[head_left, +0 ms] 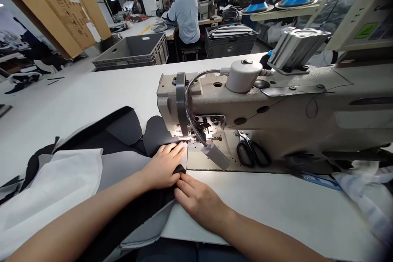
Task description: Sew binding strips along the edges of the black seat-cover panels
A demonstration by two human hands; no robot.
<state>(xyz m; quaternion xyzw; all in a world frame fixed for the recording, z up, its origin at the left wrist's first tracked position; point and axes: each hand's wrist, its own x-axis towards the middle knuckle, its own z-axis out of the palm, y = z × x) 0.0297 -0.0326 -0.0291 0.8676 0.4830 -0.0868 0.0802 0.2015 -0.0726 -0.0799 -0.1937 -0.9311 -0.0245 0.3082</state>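
Note:
My left hand (164,166) lies on the dark fabric (123,129), its fingers stretched out beside the sewing machine's lit needle area. A small black fold of cloth shows by its thumb. My right hand (202,204) is closed, its fingertips pinching the fabric's edge just below that fold. The needle itself is hard to make out behind the bendy lamp neck of the sewing machine (221,102). Grey and white layers, including a white cloth piece (70,172), are bunched with the dark fabric to the left and hang over the table's front edge.
Black-handled scissors (252,153) lie on the machine bed. A blue tool (322,181) and crumpled white cloth (365,196) are at the right. Beyond the table (129,88) stand a grey crate (132,51), a cardboard box (64,12) and a seated person (188,16).

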